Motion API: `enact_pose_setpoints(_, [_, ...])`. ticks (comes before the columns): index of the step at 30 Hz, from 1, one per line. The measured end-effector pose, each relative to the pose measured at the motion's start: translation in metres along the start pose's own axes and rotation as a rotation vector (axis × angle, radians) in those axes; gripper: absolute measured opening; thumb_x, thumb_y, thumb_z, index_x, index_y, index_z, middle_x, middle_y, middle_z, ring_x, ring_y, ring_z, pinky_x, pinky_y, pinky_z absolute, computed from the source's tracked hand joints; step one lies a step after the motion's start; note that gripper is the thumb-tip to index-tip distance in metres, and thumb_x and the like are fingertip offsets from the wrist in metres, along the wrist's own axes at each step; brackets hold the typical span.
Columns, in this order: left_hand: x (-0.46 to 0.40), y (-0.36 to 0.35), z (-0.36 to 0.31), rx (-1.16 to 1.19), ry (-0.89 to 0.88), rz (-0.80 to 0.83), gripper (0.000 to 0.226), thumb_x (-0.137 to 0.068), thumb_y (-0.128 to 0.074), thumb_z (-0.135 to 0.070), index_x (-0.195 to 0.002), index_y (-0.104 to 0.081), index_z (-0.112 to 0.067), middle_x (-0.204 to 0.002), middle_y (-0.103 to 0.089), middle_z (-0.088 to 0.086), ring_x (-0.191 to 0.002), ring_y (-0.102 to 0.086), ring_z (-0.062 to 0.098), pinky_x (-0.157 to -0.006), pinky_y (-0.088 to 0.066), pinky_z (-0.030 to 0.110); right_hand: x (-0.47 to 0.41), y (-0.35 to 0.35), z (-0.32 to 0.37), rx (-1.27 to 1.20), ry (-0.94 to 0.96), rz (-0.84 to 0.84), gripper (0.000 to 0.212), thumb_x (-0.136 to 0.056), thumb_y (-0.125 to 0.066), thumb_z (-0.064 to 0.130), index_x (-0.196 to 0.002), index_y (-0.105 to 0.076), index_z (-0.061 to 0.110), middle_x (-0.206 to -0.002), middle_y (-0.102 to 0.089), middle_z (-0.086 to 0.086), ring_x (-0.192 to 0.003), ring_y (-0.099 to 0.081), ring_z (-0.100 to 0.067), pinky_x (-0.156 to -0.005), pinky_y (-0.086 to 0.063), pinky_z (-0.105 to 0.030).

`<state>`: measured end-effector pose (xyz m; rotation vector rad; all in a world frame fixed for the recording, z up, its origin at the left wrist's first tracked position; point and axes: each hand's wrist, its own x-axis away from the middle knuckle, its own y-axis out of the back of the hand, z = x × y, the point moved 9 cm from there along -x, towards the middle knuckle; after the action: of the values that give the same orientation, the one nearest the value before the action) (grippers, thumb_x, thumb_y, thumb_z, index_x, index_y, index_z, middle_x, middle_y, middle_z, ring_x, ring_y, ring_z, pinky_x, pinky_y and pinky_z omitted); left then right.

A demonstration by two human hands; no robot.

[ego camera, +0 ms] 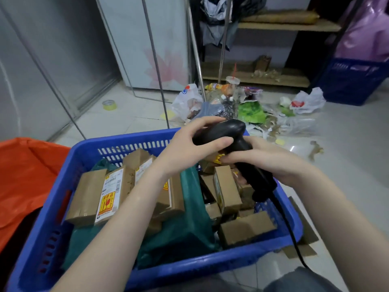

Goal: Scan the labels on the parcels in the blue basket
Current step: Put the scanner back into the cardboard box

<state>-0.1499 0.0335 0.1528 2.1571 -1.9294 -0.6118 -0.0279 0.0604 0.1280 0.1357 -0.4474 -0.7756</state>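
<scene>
Both hands closed on the black scanner (pixel 227 142) above the far right part of the blue basket (pixel 88 148): left hand (pixel 189 144) wrapped over its head, right hand (pixel 259 161) gripping the handle, cable trailing over the basket's near right rim. Nearest readable label lies on the long labelled parcel (pixel 109 194) at the basket's left side, long axis running near-to-far, below and left of the hands; left hand is nearer. Scanner probably needs swinging left and down
</scene>
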Motion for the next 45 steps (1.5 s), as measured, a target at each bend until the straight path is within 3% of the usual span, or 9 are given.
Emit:
enact_pose_setpoints(4, [-0.004, -0.027, -0.017, -0.014, -0.032, -0.058, 0.039, -0.073, -0.068, -0.049, -0.109, -0.062, -0.035, -0.108, -0.065, -0.020, -0.107, -0.058, -0.003, -0.092, -0.048, 0.026, 0.032, 0.039, -0.014, 0.015, 0.060, 0.016, 0.042, -0.082, -0.070, 0.006, -0.119, -0.059, 0.022, -0.109, -0.067, -0.015, -0.082, -0.074, -0.031, -0.073, -0.061, -0.038])
enact_pose_setpoints(11, [-0.005, -0.086, -0.033, 0.026, -0.013, -0.113, 0.021, -0.074, -0.071, -0.044, -0.093, -0.065, -0.038, -0.095, -0.068, -0.018, -0.090, -0.061, -0.004, -0.074, -0.044, 0.008, 0.084, 0.095, -0.062, 0.060, 0.052, 0.027, 0.047, -0.078, -0.070, 0.007, -0.113, -0.057, 0.037, -0.112, -0.070, -0.003, -0.095, -0.072, -0.026, -0.084, -0.057, -0.045])
enact_pose_setpoints(15, [-0.020, -0.132, -0.029, 0.076, 0.017, -0.102, 0.023, -0.076, -0.068, -0.047, -0.096, -0.065, -0.036, -0.098, -0.068, -0.018, -0.092, -0.062, -0.002, -0.075, -0.045, 0.011, 0.102, 0.137, -0.096, 0.034, 0.039, -0.229, 0.025, -0.085, -0.066, 0.009, -0.106, -0.059, 0.021, -0.103, -0.072, -0.008, -0.087, -0.073, -0.021, -0.080, -0.055, -0.047])
enact_pose_setpoints(19, [-0.041, -0.192, -0.015, 0.126, 0.073, 0.021, 0.032, -0.079, -0.064, -0.050, -0.109, -0.061, -0.037, -0.106, -0.066, -0.020, -0.104, -0.060, -0.002, -0.087, -0.048, 0.022, 0.121, 0.173, -0.129, -0.056, 0.072, -0.467, 0.022, -0.088, -0.065, 0.007, -0.107, -0.065, 0.018, -0.089, -0.072, -0.006, -0.065, -0.065, -0.011, -0.054, -0.049, -0.024])
enact_pose_setpoints(26, [-0.065, -0.232, 0.020, -0.199, 0.047, 0.146, 0.051, -0.091, -0.049, -0.045, -0.139, -0.040, -0.031, -0.142, -0.040, -0.019, -0.132, -0.033, -0.002, -0.107, -0.028, 0.026, 0.110, 0.186, -0.226, -0.126, -0.021, -0.749, 0.028, -0.087, -0.064, 0.009, -0.110, -0.061, 0.025, -0.091, -0.066, 0.002, -0.053, -0.059, -0.001, -0.053, -0.042, -0.014])
enact_pose_setpoints(32, [-0.055, -0.203, 0.091, -0.425, 0.070, 0.069, 0.042, -0.094, -0.049, -0.025, -0.134, -0.045, -0.016, -0.134, -0.046, -0.002, -0.126, -0.039, 0.006, -0.102, -0.025, 0.019, 0.067, 0.155, -0.307, 0.053, -0.164, -0.669, 0.053, -0.085, -0.056, 0.004, -0.134, -0.056, 0.023, -0.117, -0.064, -0.008, -0.101, -0.059, -0.022, -0.081, -0.041, -0.023])
enact_pose_setpoints(36, [-0.041, -0.205, 0.116, -0.508, 0.059, 0.098, 0.041, -0.095, -0.048, -0.020, -0.135, -0.043, -0.014, -0.133, -0.043, -0.002, -0.123, -0.035, 0.002, -0.102, -0.022, 0.017, 0.037, 0.125, -0.352, 0.160, -0.275, -0.551, 0.059, -0.083, -0.051, 0.004, -0.139, -0.052, 0.022, -0.107, -0.058, -0.014, -0.090, -0.056, -0.023, -0.064, -0.037, -0.012])
enact_pose_setpoints(40, [-0.034, -0.213, 0.126, -0.569, 0.015, 0.164, 0.043, -0.095, -0.048, -0.024, -0.136, -0.041, -0.015, -0.138, -0.041, 0.000, -0.131, -0.032, 0.007, -0.108, -0.022, 0.023, 0.014, 0.104, -0.385, 0.242, -0.392, -0.494, 0.061, -0.088, -0.048, 0.006, -0.148, -0.040, 0.021, -0.126, -0.052, -0.018, -0.118, -0.051, -0.035, -0.096, -0.044, -0.033])
enact_pose_setpoints(45, [-0.033, -0.219, 0.131, -0.554, -0.004, 0.176, 0.044, -0.093, -0.050, -0.020, -0.136, -0.042, -0.011, -0.136, -0.040, 0.001, -0.118, -0.026, -0.010, -0.098, -0.011, -0.004, -0.007, 0.089, -0.393, 0.366, -0.403, -0.437, 0.060, -0.092, -0.043, 0.008, -0.150, -0.033, 0.020, -0.131, -0.046, -0.018, -0.118, -0.046, -0.037, -0.101, -0.039, -0.040])
